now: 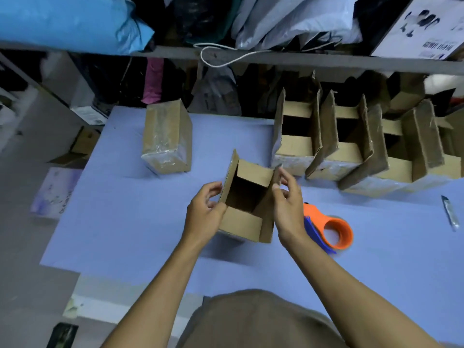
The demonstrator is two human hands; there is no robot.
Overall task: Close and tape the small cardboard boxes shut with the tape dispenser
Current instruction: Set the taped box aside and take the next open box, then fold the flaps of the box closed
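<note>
— Boxes first: where does the count stand?

— Head view, the only one. One taped box (167, 139) stands left of centre in the upper half, its top shiny with clear tape — that one looks finished. At the upper right, a row of open boxes (351, 141) sits with flaps standing up, at least three, though the far right end is too crowded to count. Their lower sides look taped, their tops are not.

— And the one being worked on?

— The open box (247, 204) is at the frame's centre, on the blue surface (125, 222), all its top flaps up and the inside dark; I cannot tell whether it holds anything. The left hand (204, 213) grips the left flap and corner, fingers curled round the cardboard edge. The right hand (287, 199) pinches the right flap between thumb and fingers.

— Tape?

— The orange tape dispenser (331, 229) lies on the surface just right of the right wrist, untouched. A small cutter or knife (449, 213) lies near the right edge.

— So, progress?

— Early, I'd judge. One box sealed, this one not yet folded shut, and the whole row waiting — folding and taping remain for each.
</note>
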